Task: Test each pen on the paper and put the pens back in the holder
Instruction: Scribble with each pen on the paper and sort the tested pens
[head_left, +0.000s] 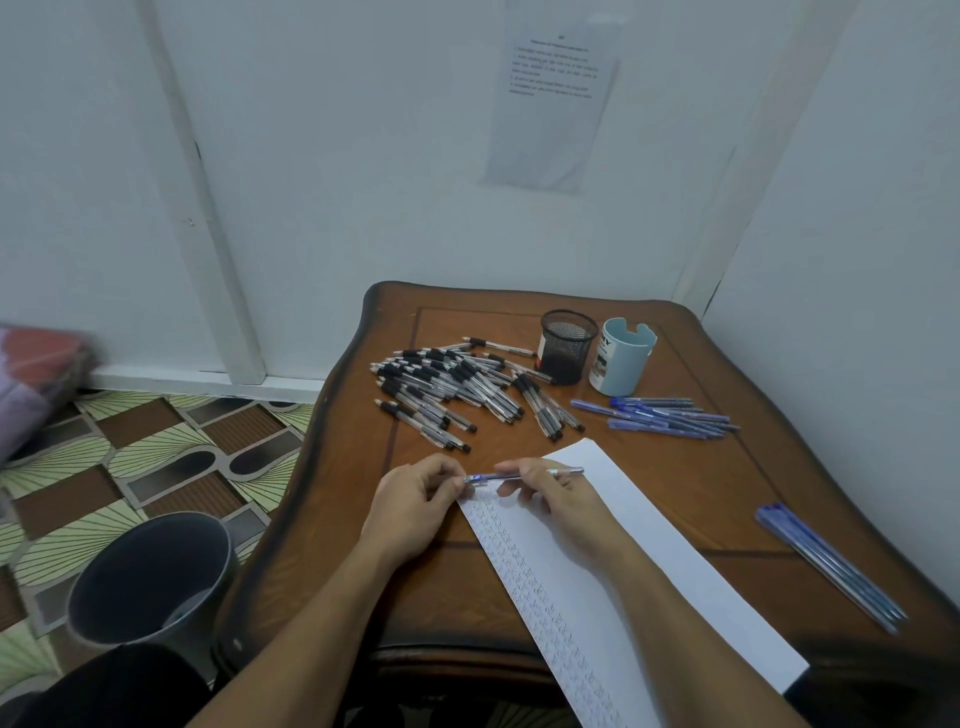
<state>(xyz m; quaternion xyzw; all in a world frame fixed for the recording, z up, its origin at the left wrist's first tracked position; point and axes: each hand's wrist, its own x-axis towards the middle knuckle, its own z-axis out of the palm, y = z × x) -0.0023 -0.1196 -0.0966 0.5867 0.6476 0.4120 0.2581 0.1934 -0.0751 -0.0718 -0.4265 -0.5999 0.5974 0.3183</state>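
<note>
While the left hand (415, 501) pinches one end of a blue pen (485, 477) and the right hand (553, 501) grips its barrel just above the paper's (675, 561) far end, a fumble could roll it off the surface's (337, 467) left edge toward the bin (150, 577). The paper overhangs the near edge, so it might slide. The mesh holder (567, 345) sits near the far edge. Open room's mostly near-right.

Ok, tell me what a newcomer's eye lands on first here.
First, the middle of the table: the left hand and right hand both pinch one blue pen over the scribbled paper strip. Next, the heap of black-grip pens behind them, left of the mesh holder.
</note>
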